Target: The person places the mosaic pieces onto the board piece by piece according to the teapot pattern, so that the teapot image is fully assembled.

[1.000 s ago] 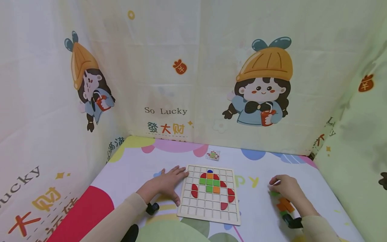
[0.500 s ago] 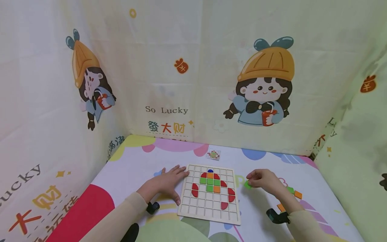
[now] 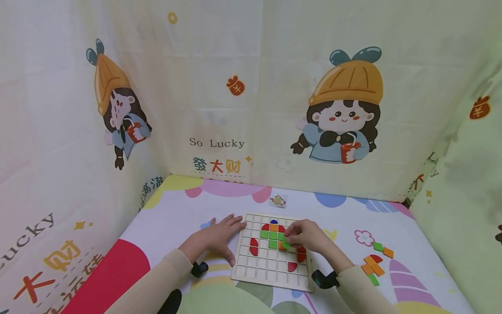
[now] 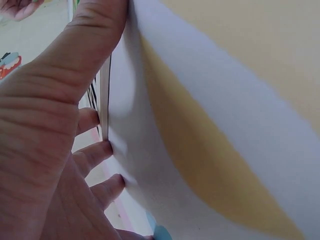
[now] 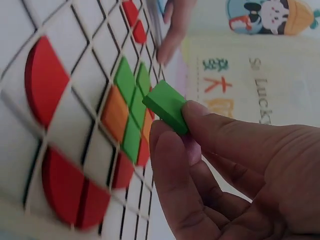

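Right hand [image 3: 310,237] pinches one green tile [image 5: 167,106], thickness clear only at right wrist. Left hand [image 3: 213,236], spread, touches board [image 3: 255,271]. Head view alone shows one card [image 3: 277,200], two loose greens [image 3: 378,247].

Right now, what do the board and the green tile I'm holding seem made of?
The board: likely matte wood, by its pale tan colour. The green tile: painted wood or plastic, low-sheen; smooth, evenly coloured faces don't settle which.
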A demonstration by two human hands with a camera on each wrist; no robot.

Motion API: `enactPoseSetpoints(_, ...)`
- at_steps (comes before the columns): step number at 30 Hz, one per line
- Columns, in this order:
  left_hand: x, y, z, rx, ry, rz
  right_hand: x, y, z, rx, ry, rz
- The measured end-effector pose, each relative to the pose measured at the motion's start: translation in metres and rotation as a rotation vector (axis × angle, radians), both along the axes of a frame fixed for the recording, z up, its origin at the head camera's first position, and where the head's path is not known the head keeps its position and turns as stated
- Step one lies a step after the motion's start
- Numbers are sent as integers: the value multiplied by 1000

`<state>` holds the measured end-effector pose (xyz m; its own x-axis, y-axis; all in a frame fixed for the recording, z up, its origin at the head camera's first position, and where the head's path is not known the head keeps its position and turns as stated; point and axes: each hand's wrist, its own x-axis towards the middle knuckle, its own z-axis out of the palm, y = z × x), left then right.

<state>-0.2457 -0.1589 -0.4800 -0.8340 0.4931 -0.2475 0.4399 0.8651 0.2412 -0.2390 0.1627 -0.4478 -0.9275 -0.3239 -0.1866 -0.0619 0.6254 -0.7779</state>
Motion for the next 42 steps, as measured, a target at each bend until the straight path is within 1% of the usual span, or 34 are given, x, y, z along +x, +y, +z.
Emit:
enactPoseSetpoints(2, 0, 0, 0, -2, 1, -2, 2, -11, -2, -20, 3, 16)
enactPoseSetpoints(8, -2, 1, -2, -8, 2, -3, 6, -35, -14, -71, 80, 86)
enactPoseSetpoints(13, -2, 2, -3, -13, -2, 5, 9, -48, -25, -21, 107, 113)
enactPoseSetpoints(16, -2, 1, -1, -13, -2, 5, 10, -54, -26, 12, 128, 125)
enactPoseSetpoints(20, -1, 1, 1, -12, 0, 4, 12, -61, -25, 46, 167, 142)
enactPoseSetpoints(25, 0, 1, 2, -6, 2, 2, 13, -65, -29, 114, 219, 160)
enactPoseSetpoints(30, 1, 1, 1, 0, -2, 1, 14, -67, -32, 128, 259, 160)
enactPoseSetpoints(35, 0, 0, -1, -4, 6, -3, 17, -64, -30, 125, 286, 162)
enactPoseSetpoints(38, -1, 0, -2, -10, 9, -5, 17, -58, -28, 118, 284, 133)
enactPoseSetpoints(42, -1, 0, -2, -4, 3, 1, 14, -43, -23, 122, 270, 58)
